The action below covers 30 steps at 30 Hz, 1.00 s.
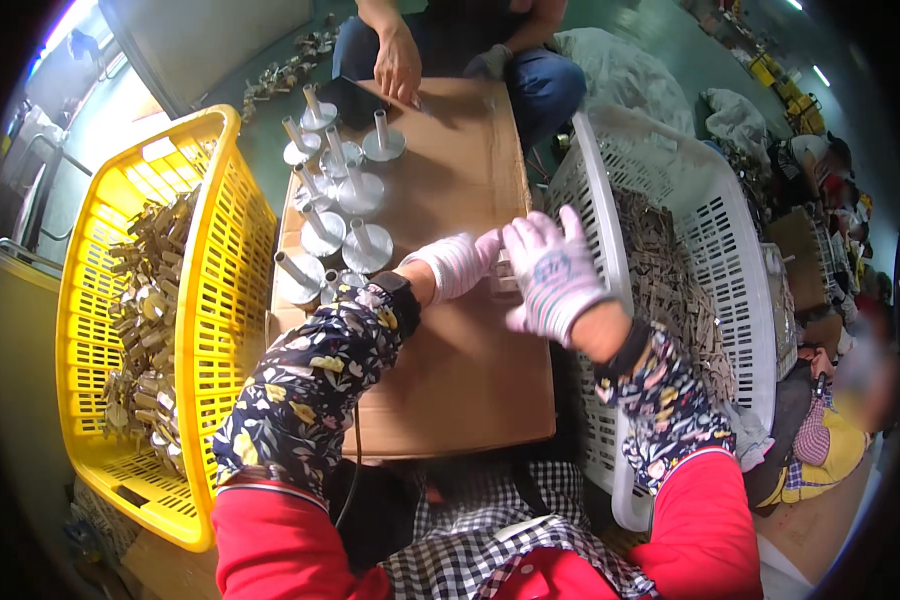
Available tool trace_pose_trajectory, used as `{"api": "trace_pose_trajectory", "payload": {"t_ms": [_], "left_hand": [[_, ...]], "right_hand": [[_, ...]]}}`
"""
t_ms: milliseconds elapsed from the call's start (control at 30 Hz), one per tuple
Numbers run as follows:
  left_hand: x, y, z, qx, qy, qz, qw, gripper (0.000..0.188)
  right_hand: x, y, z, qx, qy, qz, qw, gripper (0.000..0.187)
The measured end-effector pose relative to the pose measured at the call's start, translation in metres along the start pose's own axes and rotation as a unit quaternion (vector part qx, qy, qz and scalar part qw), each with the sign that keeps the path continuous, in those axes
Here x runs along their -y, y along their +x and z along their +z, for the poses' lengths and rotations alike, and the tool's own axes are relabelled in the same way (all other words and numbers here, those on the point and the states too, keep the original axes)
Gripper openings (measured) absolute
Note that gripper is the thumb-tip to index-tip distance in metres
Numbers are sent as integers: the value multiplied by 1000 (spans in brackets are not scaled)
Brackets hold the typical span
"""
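Note:
My left hand (pixel 455 268), in a striped white glove, is over the middle of the cardboard surface (pixel 450 390), fingers drawn together. What they hold, if anything, is hidden. Close beside it, my right hand (pixel 558 272) spreads its gloved fingers, slightly blurred, near the cardboard's right edge. A small pale object (pixel 505 283) lies between the two hands, too unclear to name. Several round metal discs with upright tubular stems, one of them a disc (pixel 367 246) near my left wrist, stand in a cluster along the left side.
A yellow plastic basket (pixel 192 330) with metal parts (pixel 150 320) stands at the left. On the right is a white basket (pixel 610 220) holding flat metal pieces (pixel 660 290). Across from me sits another person, one hand (pixel 398 68) at the cardboard's far edge. White sacks (pixel 625 75) lie behind.

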<state>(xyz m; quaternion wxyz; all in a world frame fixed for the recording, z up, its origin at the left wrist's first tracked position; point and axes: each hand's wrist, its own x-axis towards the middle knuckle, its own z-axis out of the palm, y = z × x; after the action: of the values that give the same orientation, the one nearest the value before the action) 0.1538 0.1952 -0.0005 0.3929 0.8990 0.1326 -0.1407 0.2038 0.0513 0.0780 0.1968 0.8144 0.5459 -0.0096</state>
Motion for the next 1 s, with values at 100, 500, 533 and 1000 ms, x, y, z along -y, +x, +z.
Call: {"api": "trace_pose_trajectory", "payload": {"t_ms": [100, 500, 533, 1000], "left_hand": [[-2, 17, 0, 87, -149, -27, 985, 59], [-21, -14, -6, -157, 161, 57, 973, 40], [-22, -12, -11, -119, 104, 55, 986, 43], [-4, 61, -31, -63, -15, -18, 998, 51]], "right_hand": [[0, 4, 19, -43, 9, 34, 998, 89], [-24, 54, 0, 74, 97, 18, 992, 60], [-28, 60, -5, 72, 99, 14, 992, 60], [-53, 101, 0, 128, 96, 42, 986, 54]]}}
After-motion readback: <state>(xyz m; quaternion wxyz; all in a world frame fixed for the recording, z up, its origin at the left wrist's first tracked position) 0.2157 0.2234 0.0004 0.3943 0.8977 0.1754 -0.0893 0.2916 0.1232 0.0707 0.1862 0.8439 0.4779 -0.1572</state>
